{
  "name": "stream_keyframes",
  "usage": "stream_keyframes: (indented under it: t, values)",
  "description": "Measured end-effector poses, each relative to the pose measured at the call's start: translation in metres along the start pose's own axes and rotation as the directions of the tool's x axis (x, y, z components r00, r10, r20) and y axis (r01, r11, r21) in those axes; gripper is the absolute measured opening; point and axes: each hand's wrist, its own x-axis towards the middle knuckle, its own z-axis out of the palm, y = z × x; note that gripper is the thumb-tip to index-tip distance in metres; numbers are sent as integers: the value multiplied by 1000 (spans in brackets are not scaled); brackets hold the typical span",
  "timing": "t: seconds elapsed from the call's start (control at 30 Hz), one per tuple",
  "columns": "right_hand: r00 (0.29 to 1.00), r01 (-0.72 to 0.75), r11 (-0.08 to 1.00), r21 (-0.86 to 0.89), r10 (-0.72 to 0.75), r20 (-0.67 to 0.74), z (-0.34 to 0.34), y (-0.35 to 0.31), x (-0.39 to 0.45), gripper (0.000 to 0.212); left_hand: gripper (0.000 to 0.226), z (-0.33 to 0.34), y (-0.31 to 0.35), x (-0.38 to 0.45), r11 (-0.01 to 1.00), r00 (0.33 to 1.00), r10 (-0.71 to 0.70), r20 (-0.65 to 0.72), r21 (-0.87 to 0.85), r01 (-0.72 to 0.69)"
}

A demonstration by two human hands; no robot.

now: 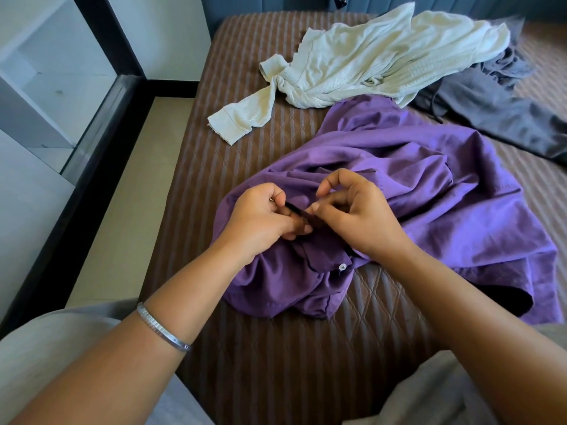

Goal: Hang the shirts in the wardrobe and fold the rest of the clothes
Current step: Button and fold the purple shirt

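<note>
A purple button shirt (429, 191) lies crumpled on the brown striped bed (276, 348). My left hand (260, 219) and my right hand (356, 216) meet over its near part, and both pinch the same dark edge of the shirt between thumb and fingers. A white button (342, 266) shows just below my right hand. Farther back lies a pale cream long-sleeved top (368, 62), one sleeve stretched toward the left. A dark grey garment (503, 115) lies at the right.
A strip of pale floor (122, 204) runs along the bed's left side. Beyond it stands a dark-framed glass panel (92, 142) with white walls. A blue-grey headboard (460, 4) closes the far end of the bed.
</note>
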Motion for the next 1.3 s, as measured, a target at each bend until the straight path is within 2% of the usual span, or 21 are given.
stream_keyframes:
  t: [0.17, 0.37, 0.57, 0.63, 0.7, 0.8, 0.87, 0.93, 1.0, 1.03, 1.07, 1.1, 1.13, 1.2, 1.23, 1.3]
  values:
    - [999, -8, 1000, 7, 9, -43, 4, 3, -2, 30, 44, 4, 0, -1, 989, 996, -85, 3, -120, 85]
    - [986, 77, 996, -38, -81, -146, 10, 7, -5, 28, 36, 4, 5, -3, 900, 984, -176, 36, -399, 176]
    - [978, 105, 993, -45, -111, -174, 16, 9, -8, 32, 30, 6, 0, -2, 851, 976, -216, -7, -492, 185]
    - [980, 69, 998, 12, -65, -186, 16, 11, -7, 33, 31, 6, 0, 0, 837, 974, -226, -2, -512, 193]
    - [985, 2, 989, 150, 24, -172, 13, 11, -5, 33, 33, 6, 0, 1, 835, 974, -225, -3, -516, 191]
    - [980, -119, 893, 435, 177, -95, 9, 9, 0, 32, 39, 8, -1, 1, 851, 976, -215, -8, -491, 184]
    - [971, -179, 858, 482, 234, -57, 6, 10, 3, 29, 42, 10, -3, 1, 865, 979, -205, -15, -470, 174]
    - [977, -163, 922, 351, 200, -73, 4, 13, 6, 24, 44, 12, -2, 3, 886, 980, -194, -47, -437, 155]
    - [995, -52, 997, 52, 56, -83, -2, 15, 7, 21, 43, 12, 1, 9, 906, 974, -187, -125, -405, 122]
    - [998, 37, 992, -119, -43, -49, -6, 14, 6, 22, 41, 10, 2, 13, 912, 966, -191, -173, -394, 110]
    - [988, 150, 943, -299, -155, 7, -10, 14, 7, 23, 39, 6, 2, 17, 915, 956, -201, -216, -390, 104]
    - [965, 257, 847, -466, -249, 80, -12, 16, 7, 26, 37, 2, 2, 21, 916, 945, -214, -248, -388, 105]
    - [943, 327, 725, -606, -291, 161, -13, 17, 6, 29, 35, -2, 1, 25, 914, 936, -227, -269, -392, 109]
    - [939, 334, 508, -794, -256, 231, -10, 24, 4, 36, 34, -5, -2, 29, 906, 926, -251, -282, -406, 122]
    - [948, 304, 463, -833, -236, 215, -8, 28, 3, 36, 34, -5, -4, 29, 900, 923, -268, -277, -413, 137]
    - [960, 250, 480, -841, -239, 150, -3, 33, 2, 32, 35, -4, -6, 29, 891, 921, -300, -249, -418, 177]
